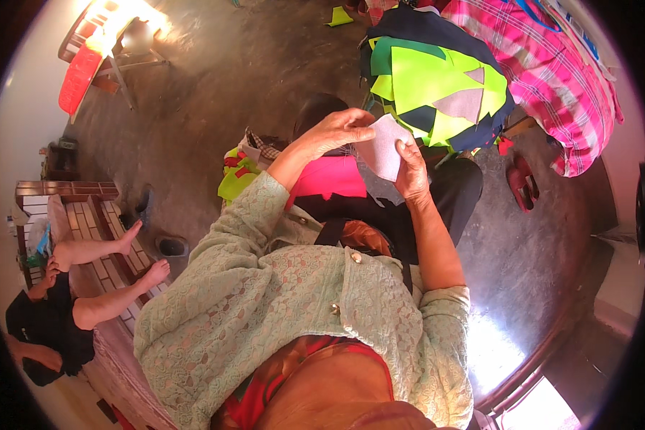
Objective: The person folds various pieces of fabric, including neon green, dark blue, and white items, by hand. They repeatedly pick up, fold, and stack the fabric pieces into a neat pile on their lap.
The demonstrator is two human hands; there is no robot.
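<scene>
A small piece of pale grey cloth [381, 149] is held up over my lap. My right hand [413, 172] pinches it along its right edge, thumb on top. At its upper left edge, the fingers and thumb of my left hand [340, 130] close on the cloth; their tips are partly hidden. Beneath it, a bright pink piece of cloth [332, 177] lies across my dark trousers, beside a darker grey piece [384, 189]. Just beyond my hands rises a heap of scraps [419, 79] in neon yellow, navy, green and grey.
More scraps [231, 188] lie left of my lap. Pink plaid cloth [545, 79] drapes at the far right, near dark red shoes [522, 183]. Another person [57, 315] sits at the left on a tiled ledge. A red-covered stand [82, 79] stands far left.
</scene>
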